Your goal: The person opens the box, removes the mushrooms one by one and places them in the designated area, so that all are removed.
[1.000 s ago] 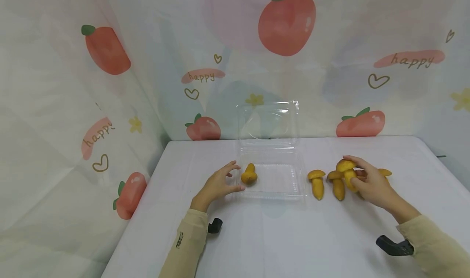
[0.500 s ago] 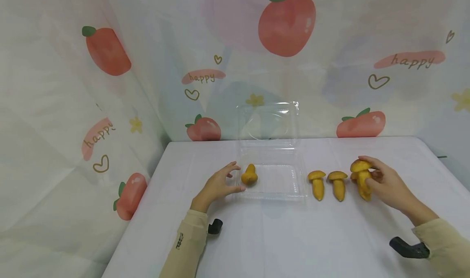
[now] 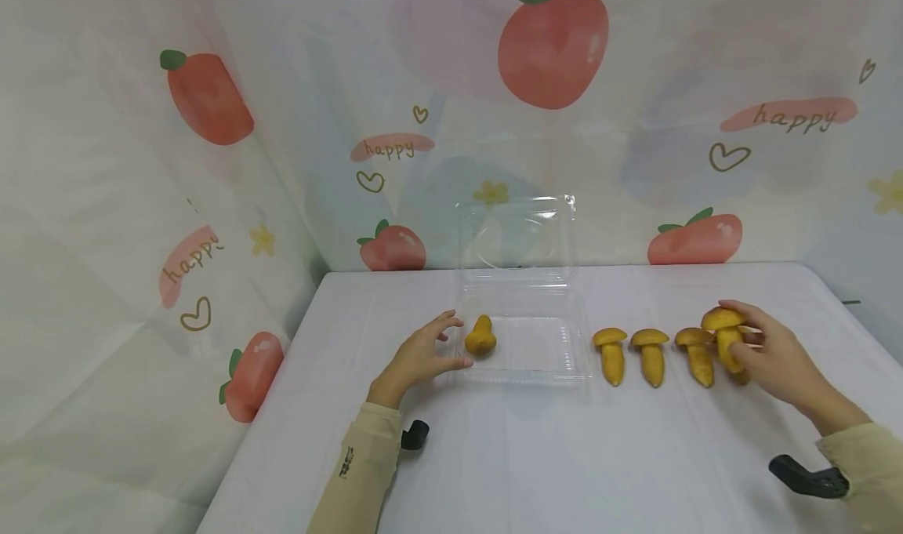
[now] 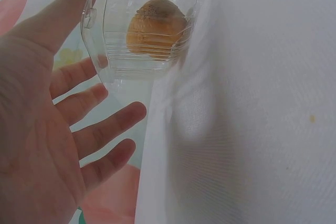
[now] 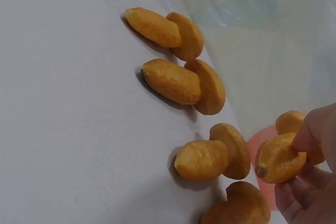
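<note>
My right hand point(image 3: 776, 354) pinches a yellow-brown mushroom point(image 3: 723, 320) by its stem, cap upward, above the right end of a row of mushrooms. In the right wrist view, the held mushroom point(image 5: 281, 158) hangs apart from the ones on the table. The row includes a mushroom point(image 3: 610, 354) at its left end and another point(image 3: 697, 354) just left of my hand; one more is mostly hidden beneath the held one. My left hand point(image 3: 419, 357) is at the left side of a clear plastic clamshell box point(image 3: 522, 373), fingers spread. One mushroom point(image 3: 480, 338) lies inside, at the left.
The box's clear lid point(image 3: 515, 236) stands raised at the back, near the patterned backdrop point(image 3: 621, 150). A white cloth covers the table point(image 3: 536, 455). Black curved pieces point(image 3: 807, 477) are attached at both sleeves.
My right hand has moved to the right along the row with the mushroom in its grip, uncovering mushrooms behind it. The left hand has stayed beside the box.
</note>
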The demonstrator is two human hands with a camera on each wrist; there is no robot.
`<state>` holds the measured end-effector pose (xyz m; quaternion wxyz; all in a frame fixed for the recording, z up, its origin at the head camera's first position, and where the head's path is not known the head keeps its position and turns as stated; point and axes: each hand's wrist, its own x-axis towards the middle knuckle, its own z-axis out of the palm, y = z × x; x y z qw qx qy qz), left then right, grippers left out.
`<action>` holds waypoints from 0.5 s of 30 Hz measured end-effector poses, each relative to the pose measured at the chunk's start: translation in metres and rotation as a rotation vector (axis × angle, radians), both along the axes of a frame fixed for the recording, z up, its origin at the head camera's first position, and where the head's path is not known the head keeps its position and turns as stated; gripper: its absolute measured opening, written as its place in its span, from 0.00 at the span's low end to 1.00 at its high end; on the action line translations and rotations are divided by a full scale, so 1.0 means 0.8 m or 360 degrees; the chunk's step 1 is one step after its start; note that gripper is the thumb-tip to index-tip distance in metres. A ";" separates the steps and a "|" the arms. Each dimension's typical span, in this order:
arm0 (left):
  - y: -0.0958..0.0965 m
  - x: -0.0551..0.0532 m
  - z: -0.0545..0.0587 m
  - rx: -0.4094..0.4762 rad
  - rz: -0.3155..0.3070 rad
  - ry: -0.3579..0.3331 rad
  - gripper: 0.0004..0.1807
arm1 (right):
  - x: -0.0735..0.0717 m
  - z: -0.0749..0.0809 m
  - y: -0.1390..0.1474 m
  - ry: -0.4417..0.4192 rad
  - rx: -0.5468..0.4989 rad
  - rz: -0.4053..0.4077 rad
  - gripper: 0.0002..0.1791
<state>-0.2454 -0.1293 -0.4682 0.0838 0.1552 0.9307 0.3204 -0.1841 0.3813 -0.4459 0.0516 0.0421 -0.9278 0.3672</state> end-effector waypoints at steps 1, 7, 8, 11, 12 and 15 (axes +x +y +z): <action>0.000 0.000 0.000 0.0000 0.0000 0.0001 0.41 | 0.000 0.000 0.003 -0.0009 0.0010 -0.0011 0.33; -0.001 -0.001 -0.002 0.0008 -0.0008 0.0006 0.42 | 0.002 -0.002 0.017 -0.0026 0.0039 -0.0064 0.34; -0.001 -0.001 -0.002 0.0010 -0.0008 0.0006 0.42 | 0.003 -0.001 0.019 -0.0035 0.0039 -0.0075 0.34; -0.001 -0.001 -0.002 0.0009 -0.0012 0.0008 0.42 | 0.005 0.000 0.026 -0.0050 0.0057 -0.0101 0.34; -0.001 -0.001 -0.001 0.0011 -0.0012 0.0007 0.42 | 0.005 0.000 0.028 -0.0056 0.0061 -0.0107 0.34; 0.000 -0.001 -0.001 0.0014 -0.0010 0.0004 0.42 | 0.005 -0.001 0.035 -0.0059 0.0066 -0.0129 0.35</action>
